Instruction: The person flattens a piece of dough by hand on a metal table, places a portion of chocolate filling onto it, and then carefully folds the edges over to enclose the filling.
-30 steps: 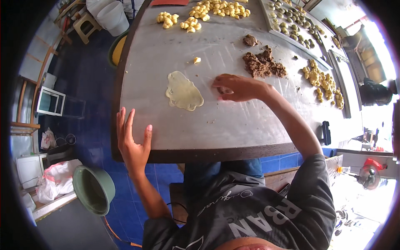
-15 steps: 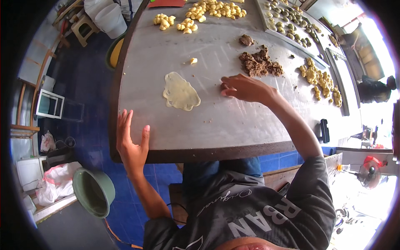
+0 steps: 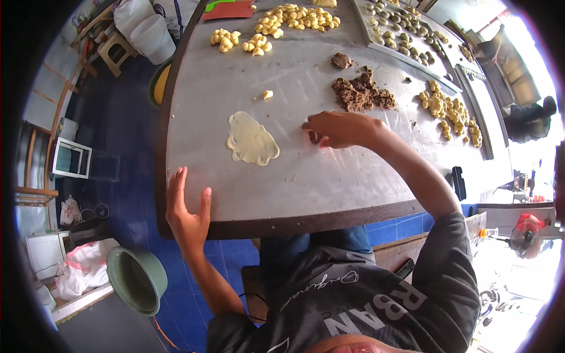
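Note:
A thin, flattened sheet of pale dough [image 3: 252,139] with an uneven outline lies on the metal-topped table [image 3: 235,200]. My left hand [image 3: 188,217] is open at the table's near left corner, fingers stretched and thumb apart, holding nothing. To the right of the dough sheet, my right hand [image 3: 336,129] is curled low over the tabletop. Its fingers are closed on a small lump of brown filling [image 3: 315,137], partly hidden beneath them. Just beyond that hand sits a crumbly heap of brown filling [image 3: 360,94], with a smaller clump behind it. One small dough piece [image 3: 268,94] lies beyond the sheet.
Several yellow dough pieces [image 3: 300,17] are heaped at the far side, near a red scraper [image 3: 229,10]. A tray [image 3: 400,50] of rounded pieces stands far right, with more dough lumps [image 3: 450,112] closer. A green basin [image 3: 138,281] is left of the table; a black object [image 3: 458,183] lies rightward.
The view has shifted slightly, so the table sits lower in it. My right hand stays beside the dough sheet with its fingers curled a little differently; my left hand remains stretched open.

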The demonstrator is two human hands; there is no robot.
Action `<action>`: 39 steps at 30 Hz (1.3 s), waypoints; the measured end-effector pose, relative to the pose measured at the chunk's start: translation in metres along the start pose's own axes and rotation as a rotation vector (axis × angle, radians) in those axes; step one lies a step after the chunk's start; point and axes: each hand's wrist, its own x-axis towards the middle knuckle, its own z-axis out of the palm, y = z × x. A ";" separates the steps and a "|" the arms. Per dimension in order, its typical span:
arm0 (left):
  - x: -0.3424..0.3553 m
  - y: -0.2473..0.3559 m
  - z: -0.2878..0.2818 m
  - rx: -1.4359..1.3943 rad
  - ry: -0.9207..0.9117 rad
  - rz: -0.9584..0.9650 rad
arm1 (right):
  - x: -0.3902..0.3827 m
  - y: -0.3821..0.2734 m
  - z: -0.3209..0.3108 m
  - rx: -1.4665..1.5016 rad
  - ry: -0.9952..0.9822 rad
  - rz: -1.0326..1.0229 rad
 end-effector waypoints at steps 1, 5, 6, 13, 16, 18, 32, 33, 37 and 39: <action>0.000 0.002 0.000 -0.017 0.003 -0.007 | -0.002 0.004 0.003 -0.003 0.004 0.003; 0.002 0.005 0.004 -0.022 -0.008 -0.016 | 0.000 0.021 0.030 0.022 0.125 -0.012; 0.002 0.004 0.004 -0.025 -0.009 -0.015 | 0.000 0.021 0.034 0.013 0.098 0.029; 0.000 0.004 0.003 -0.013 -0.017 -0.021 | -0.010 0.015 0.034 0.014 0.298 -0.080; 0.000 0.004 0.002 -0.023 -0.017 -0.022 | -0.007 0.014 0.031 0.059 0.347 -0.081; 0.000 0.005 0.002 -0.025 -0.020 -0.020 | -0.003 0.015 0.036 0.020 0.269 -0.063; 0.000 0.005 0.002 -0.018 -0.022 -0.015 | -0.016 0.024 0.046 -0.098 0.606 -0.135; 0.000 0.005 0.001 -0.019 -0.017 -0.019 | -0.015 0.028 0.048 -0.097 0.606 -0.134; 0.001 0.006 0.002 -0.019 -0.017 -0.015 | -0.002 0.025 0.023 -0.002 0.227 -0.153; 0.002 0.007 0.002 -0.019 -0.018 -0.014 | 0.002 0.018 0.012 0.009 -0.017 -0.068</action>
